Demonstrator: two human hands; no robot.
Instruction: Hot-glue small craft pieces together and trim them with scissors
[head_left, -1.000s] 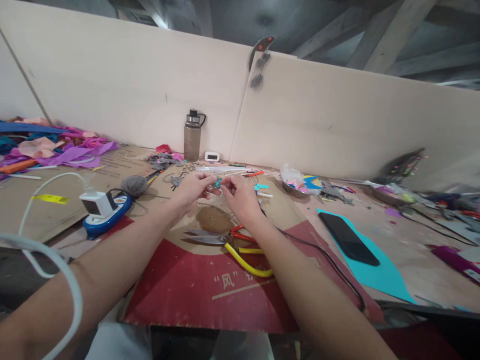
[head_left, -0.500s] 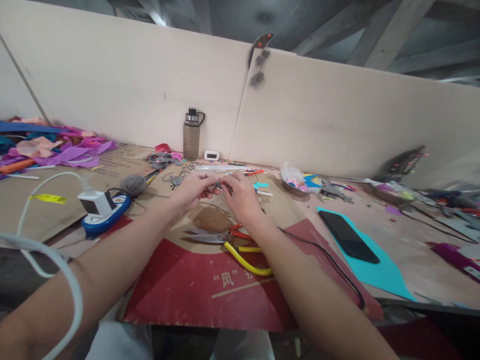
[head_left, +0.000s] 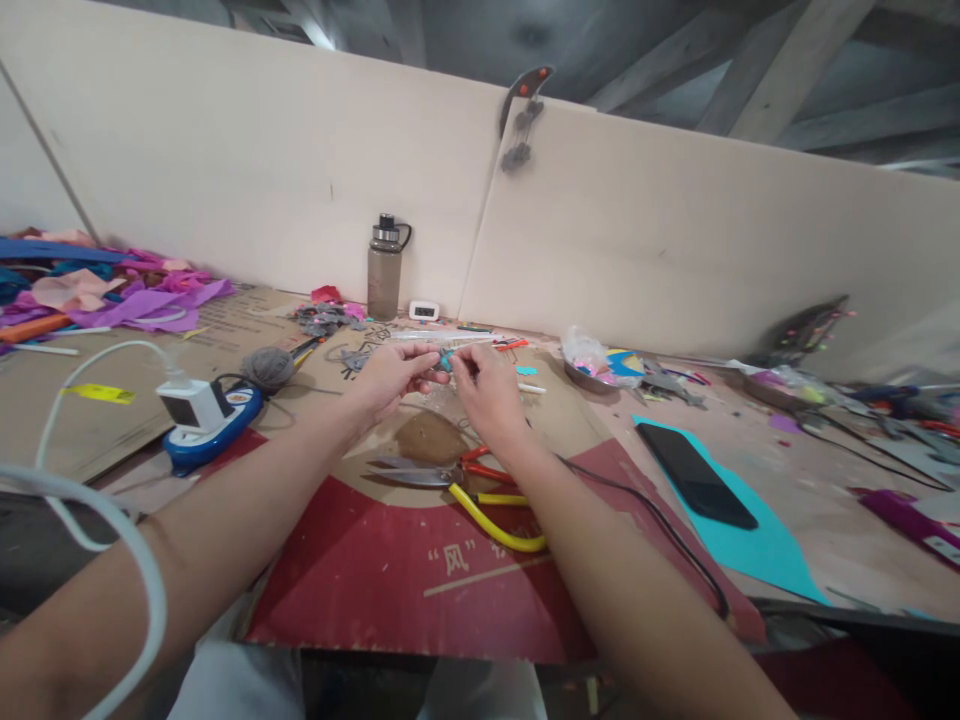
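Above the cardboard, my left hand and my right hand meet with fingers pinched together. Between their fingertips is a small teal piece, touched by both hands; its exact shape is too small to make out. Another small turquoise piece lies just right of my right hand. Below my wrists rest scissors with a grey blade and a tool with yellow handles, partly covered by my right forearm. A brown patch is under my hands.
A blue power strip with a white charger and looping cable stands left, near a grey yarn ball. A bottle and small clock are at the back. Right are a bowl and a phone on turquoise sheet.
A teal piece now shows between my fingertips. My right hand has shifted slightly right, and less turquoise material lies beside it on the table.
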